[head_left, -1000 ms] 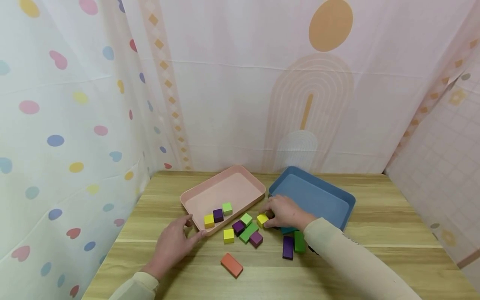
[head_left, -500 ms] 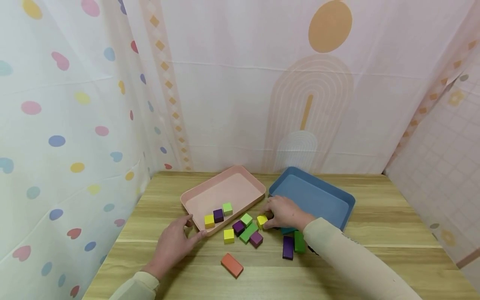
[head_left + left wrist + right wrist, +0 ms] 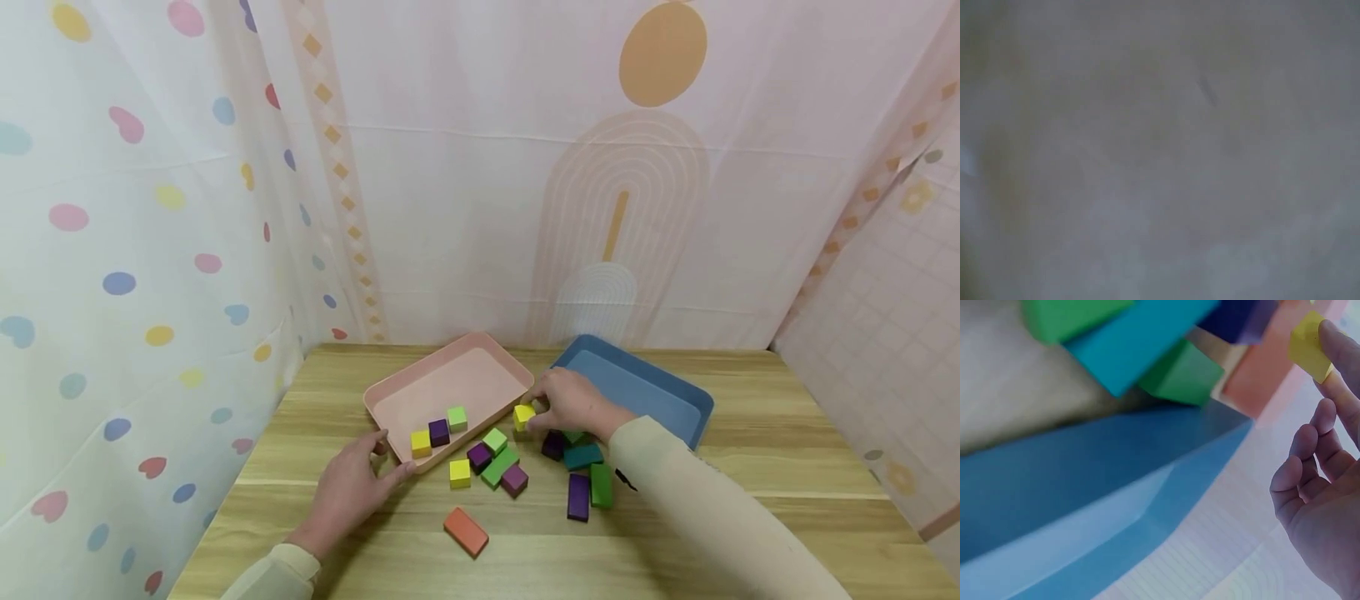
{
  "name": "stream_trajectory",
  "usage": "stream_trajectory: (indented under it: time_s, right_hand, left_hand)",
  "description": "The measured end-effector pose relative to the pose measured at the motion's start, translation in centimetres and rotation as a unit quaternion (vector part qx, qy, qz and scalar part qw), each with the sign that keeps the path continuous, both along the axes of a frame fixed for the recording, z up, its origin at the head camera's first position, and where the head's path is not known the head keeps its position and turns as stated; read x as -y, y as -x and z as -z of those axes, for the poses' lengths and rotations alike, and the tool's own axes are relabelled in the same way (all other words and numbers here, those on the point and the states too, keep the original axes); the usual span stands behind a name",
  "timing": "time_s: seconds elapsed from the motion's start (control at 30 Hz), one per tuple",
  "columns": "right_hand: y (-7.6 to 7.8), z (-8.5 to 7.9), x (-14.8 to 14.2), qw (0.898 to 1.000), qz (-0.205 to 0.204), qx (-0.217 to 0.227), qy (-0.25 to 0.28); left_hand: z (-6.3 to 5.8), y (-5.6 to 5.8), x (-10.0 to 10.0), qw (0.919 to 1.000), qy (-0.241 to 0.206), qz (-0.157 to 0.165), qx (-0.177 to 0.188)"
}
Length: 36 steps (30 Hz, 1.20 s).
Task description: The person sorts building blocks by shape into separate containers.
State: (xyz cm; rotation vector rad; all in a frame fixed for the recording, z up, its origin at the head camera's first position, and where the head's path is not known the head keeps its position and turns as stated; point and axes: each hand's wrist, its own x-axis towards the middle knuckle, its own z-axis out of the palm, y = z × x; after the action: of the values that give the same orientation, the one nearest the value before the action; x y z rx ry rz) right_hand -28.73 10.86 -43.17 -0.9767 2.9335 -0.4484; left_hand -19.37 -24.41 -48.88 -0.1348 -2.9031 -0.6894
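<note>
My right hand (image 3: 576,405) pinches a yellow cube (image 3: 523,417) between thumb and index finger, beside the pink tray's right end. In the right wrist view, the yellow cube (image 3: 1310,347) shows at the fingertips, and the other fingers curl loosely. At the front left corner of the pink tray (image 3: 431,373), my left hand (image 3: 351,490) holds the rim with thumb and fingers spread around the corner. A yellow cube (image 3: 421,444), a dark purple cube (image 3: 438,432) and a light green cube (image 3: 457,418) stand in a row inside the tray, along its front wall.
Between the trays and the front edge lie several blocks: a yellow cube (image 3: 460,474), a green block (image 3: 500,467), an orange block (image 3: 466,532), a purple block (image 3: 578,497) and a teal block (image 3: 582,457). A blue tray (image 3: 690,400) stands behind the right forearm. Curtains enclose the table.
My right hand has lifted the yellow cube and moved back, away from the teal and dark purple blocks, which now show more. My left hand stays at the pink tray's corner.
</note>
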Motion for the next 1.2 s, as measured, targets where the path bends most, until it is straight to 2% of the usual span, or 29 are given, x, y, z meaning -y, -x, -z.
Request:
stream_trajectory:
  time_s: [0.23, 0.4, 0.97, 1.2]
  right_hand:
    - [0.9, -1.9, 0.8, 0.999, 0.027, 0.016, 0.016]
    - [1.6, -2.1, 1.7, 0.998, 0.046, 0.014, 0.03]
    - [2.5, -1.9, 4.7, 0.999, -0.001, -0.045, 0.01]
    - [2.5, -1.6, 6.1, 1.0, 0.009, -0.02, -0.003]
  left_hand:
    - [0.3, -0.2, 0.1, 1.0, 0.0, -0.003, -0.004]
    - [0.2, -0.2, 0.1, 1.0, -0.004, -0.003, -0.003]
    - [-0.1, -0.3, 0.2, 1.0, -0.003, -0.004, -0.003]
    - [0.0, -0.1, 0.1, 0.9999, -0.008, -0.005, 0.005]
